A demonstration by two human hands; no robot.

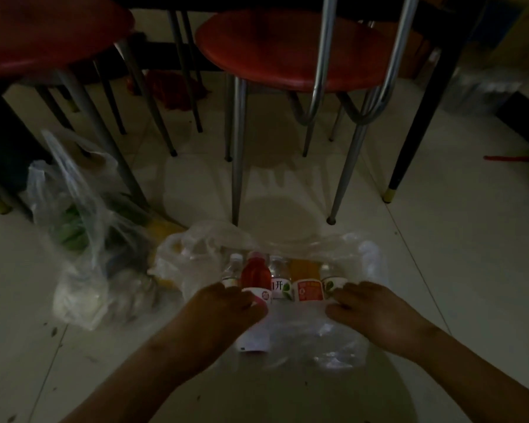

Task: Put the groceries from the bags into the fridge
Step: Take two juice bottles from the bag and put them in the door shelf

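Your left hand (226, 303) and right hand (370, 309) pinched the bag (303, 334) on the floor (440, 270). The bottles (280, 280) stood upright in a row just beyond both grips, red bottle (255, 271) nearest your left.

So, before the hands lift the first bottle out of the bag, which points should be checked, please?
1. Bag mouth open over the bottles: ok, the clear bag is spread around them.
2. Red bottle within reach: ok, the left hand is at its label.
3. Right hand placed: ok, it rests on the bag's edge by the bottles.
4. Grip on a bottle: cannot tell, too dark.
5. Bottle caps closed: cannot tell.
6. Fridge open and near: cannot tell, not in view.
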